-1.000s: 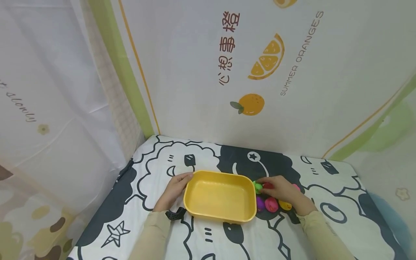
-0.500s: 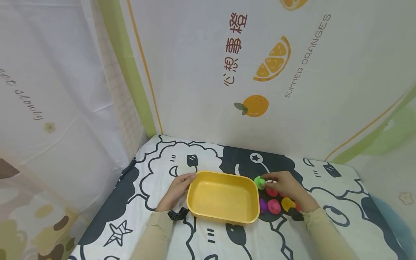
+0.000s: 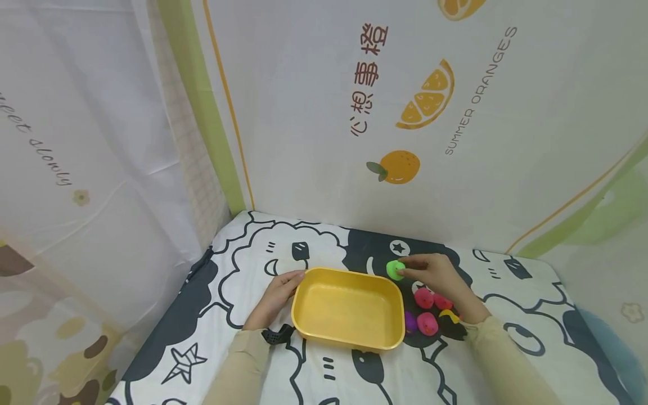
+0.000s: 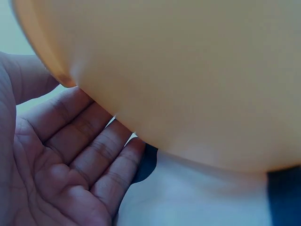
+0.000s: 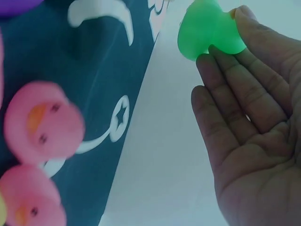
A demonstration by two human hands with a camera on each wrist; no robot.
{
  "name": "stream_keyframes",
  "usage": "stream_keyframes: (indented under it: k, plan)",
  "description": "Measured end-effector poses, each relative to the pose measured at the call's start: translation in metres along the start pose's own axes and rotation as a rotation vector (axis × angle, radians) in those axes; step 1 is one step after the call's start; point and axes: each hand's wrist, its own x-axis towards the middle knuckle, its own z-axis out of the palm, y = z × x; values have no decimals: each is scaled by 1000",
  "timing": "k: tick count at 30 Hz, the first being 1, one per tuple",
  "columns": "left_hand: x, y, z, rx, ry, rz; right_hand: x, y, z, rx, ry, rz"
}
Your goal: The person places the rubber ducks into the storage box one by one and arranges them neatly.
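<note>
A yellow plastic basin (image 3: 349,306) stands on the patterned cloth in the head view. My left hand (image 3: 275,297) is at its left end, thumb by the rim and fingers against the outer wall; the left wrist view shows this hand (image 4: 70,155) close up beside the basin wall (image 4: 178,80). Between right thumb and fingertips I pinch a green rubber duck (image 3: 395,270), held off the cloth beyond the basin's far right corner. In the right wrist view, the right hand (image 5: 256,108) has its lower fingers extended below the green duck (image 5: 207,28).
Right of the basin are pink ducks (image 3: 427,324), a purple toy (image 3: 410,322) and a yellow one (image 3: 448,316), partly covered by the right wrist's dark strap. A printed curtain (image 3: 304,112) hangs behind the cloth-covered surface.
My right hand has picked the green duck up from beside the basin and moved it up and away, toward the back. The left hand stays at the basin.
</note>
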Motion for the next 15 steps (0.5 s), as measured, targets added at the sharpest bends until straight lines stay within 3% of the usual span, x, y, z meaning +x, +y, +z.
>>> stream_keyframes:
  k: [9,15]
  plan:
    - [0,1,1,5,8,14,12,-32,14,34,-32,-19]
    - [0,1,1,6,12,6,16,-50,33,79,-62,-54]
